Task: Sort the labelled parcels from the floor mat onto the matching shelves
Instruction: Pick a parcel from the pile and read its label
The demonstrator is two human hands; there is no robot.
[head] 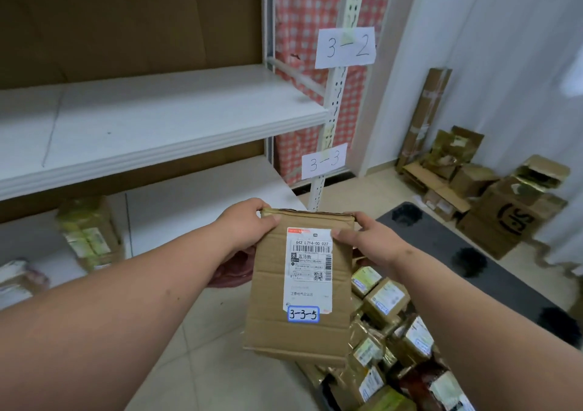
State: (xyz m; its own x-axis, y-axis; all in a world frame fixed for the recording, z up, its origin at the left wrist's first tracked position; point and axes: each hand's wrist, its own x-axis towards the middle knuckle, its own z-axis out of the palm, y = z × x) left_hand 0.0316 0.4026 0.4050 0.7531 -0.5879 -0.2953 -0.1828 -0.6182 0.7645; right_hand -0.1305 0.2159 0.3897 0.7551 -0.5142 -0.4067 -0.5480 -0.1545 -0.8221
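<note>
Cardboard parcel, one; left hand, right hand grip top corners.

parcel sticker — 3-3-5 | shelf post signs — 3-2, 3-3

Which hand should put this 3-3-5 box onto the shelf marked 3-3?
Probably the left hand. Both it and the right hand pinch the box at its top corners, but the 3-3 shelf lies ahead on the left, nearer that hand.
</note>
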